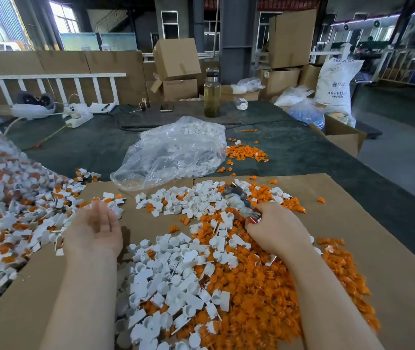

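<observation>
Covering part of the dark tabletop, a cardboard sheet carries the work. Joined white-and-orange pieces are heaped at the left, a sizeable finished share by my judgement. Between the arms a large pile of loose white parts and orange parts remains. The left hand lies palm up, fingers relaxed, empty. The right hand is curled round a blurred grey tool above the pile.

Amber-filled bottle on the dark table cover, cardboard boxes behind, white resin sack at right
</observation>
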